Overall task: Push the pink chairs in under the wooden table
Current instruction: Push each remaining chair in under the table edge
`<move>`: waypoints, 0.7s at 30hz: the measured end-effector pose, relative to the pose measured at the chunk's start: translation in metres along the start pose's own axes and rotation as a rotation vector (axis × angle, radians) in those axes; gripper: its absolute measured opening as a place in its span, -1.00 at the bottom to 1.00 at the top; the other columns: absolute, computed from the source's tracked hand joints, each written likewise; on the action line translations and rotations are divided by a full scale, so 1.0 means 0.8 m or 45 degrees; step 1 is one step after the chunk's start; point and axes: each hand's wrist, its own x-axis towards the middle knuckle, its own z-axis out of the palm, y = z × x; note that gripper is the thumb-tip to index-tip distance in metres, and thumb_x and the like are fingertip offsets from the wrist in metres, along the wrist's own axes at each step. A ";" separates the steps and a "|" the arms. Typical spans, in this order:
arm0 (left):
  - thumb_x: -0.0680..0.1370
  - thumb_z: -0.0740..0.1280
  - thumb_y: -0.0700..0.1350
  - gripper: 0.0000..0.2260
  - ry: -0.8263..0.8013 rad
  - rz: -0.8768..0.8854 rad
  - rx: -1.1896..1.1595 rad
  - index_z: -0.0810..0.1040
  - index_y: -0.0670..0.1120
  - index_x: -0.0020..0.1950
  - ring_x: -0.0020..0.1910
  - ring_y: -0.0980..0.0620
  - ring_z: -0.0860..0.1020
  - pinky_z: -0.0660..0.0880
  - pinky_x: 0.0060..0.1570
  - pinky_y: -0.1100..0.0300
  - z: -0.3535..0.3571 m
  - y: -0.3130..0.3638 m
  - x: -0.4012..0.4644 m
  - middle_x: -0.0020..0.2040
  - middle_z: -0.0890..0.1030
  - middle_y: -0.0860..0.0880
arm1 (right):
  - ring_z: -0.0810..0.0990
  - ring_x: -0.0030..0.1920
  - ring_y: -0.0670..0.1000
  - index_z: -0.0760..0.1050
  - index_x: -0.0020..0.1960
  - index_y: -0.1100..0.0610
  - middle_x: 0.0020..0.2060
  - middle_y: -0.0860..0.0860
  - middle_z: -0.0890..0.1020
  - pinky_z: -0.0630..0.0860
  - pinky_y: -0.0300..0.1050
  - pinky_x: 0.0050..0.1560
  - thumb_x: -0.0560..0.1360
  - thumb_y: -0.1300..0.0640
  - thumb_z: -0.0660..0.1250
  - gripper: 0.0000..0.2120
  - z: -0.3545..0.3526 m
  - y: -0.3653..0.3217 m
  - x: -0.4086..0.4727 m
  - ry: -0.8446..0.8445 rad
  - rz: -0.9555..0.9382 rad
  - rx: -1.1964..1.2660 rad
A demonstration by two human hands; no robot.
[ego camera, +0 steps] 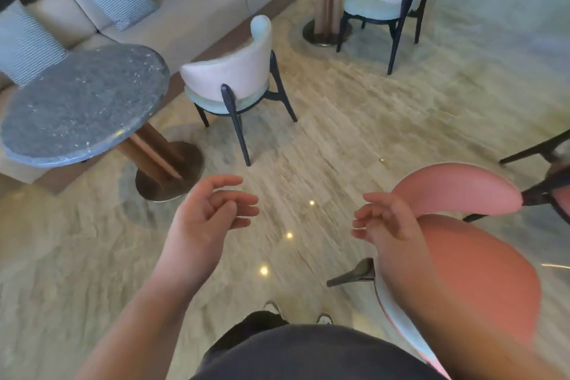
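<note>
Hovering: left hand and right hand, both empty, fingers loosely curled, apart above the floor. Pink chair at my right; second pink back beyond. Wooden worktop unseen. Risk: a blind shove, legs scraping.

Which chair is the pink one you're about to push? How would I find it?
Start at the round grey stone table on the left, then look across the pale floor to the lower right corner. The pink chair sits there beside the right hand. Its curved back is pink; the chairs farther back are white with mint seats.
</note>
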 end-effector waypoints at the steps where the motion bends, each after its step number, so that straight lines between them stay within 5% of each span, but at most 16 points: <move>1: 0.58 0.23 -0.19 -0.70 -0.054 -0.001 0.009 0.61 0.14 0.17 0.01 -0.06 0.75 0.69 -0.03 0.09 0.009 -0.002 0.024 0.03 0.77 -0.04 | 0.66 -0.11 -0.07 0.58 0.11 -0.12 -0.12 -0.08 0.66 0.65 -0.17 -0.21 0.57 0.47 0.19 -0.50 -0.004 -0.001 0.014 0.044 0.018 -0.021; 4: 0.68 0.20 -0.33 -0.68 -0.187 0.004 0.045 0.58 0.06 0.22 -0.01 -0.01 0.76 0.68 -0.01 0.20 0.036 -0.006 0.106 0.01 0.77 0.00 | 0.66 -0.10 -0.09 0.58 0.10 -0.14 -0.09 -0.06 0.66 0.64 -0.18 -0.32 0.53 0.46 0.21 -0.50 -0.015 -0.006 0.057 0.226 0.076 -0.039; 8: 0.69 0.16 -0.38 -0.65 -0.367 0.008 0.024 0.59 0.01 0.21 -0.05 0.00 0.76 0.65 -0.09 0.29 0.068 0.000 0.229 -0.02 0.77 -0.01 | 0.68 -0.06 -0.02 0.57 0.13 -0.06 -0.12 -0.05 0.67 0.62 -0.21 -0.07 0.50 0.51 0.22 -0.50 -0.023 -0.017 0.118 0.524 0.039 -0.080; 13: 0.68 0.16 -0.40 -0.65 -0.715 0.012 0.061 0.58 -0.02 0.23 -0.04 -0.01 0.76 0.67 -0.09 0.23 0.105 0.021 0.384 -0.01 0.77 -0.03 | 0.68 -0.04 0.00 0.53 0.15 0.00 -0.11 -0.03 0.67 0.64 -0.03 0.04 0.53 0.52 0.18 -0.54 -0.005 -0.032 0.178 0.937 0.116 -0.041; 21: 0.67 0.20 -0.39 -0.68 -1.268 0.137 0.069 0.63 -0.04 0.19 -0.04 -0.05 0.76 0.70 -0.05 0.09 0.261 0.086 0.486 -0.04 0.77 -0.08 | 0.70 -0.05 0.01 0.56 0.03 -0.25 -0.11 -0.10 0.69 0.63 0.19 0.11 0.51 0.39 0.20 -0.49 0.009 -0.036 0.171 1.484 0.245 -0.025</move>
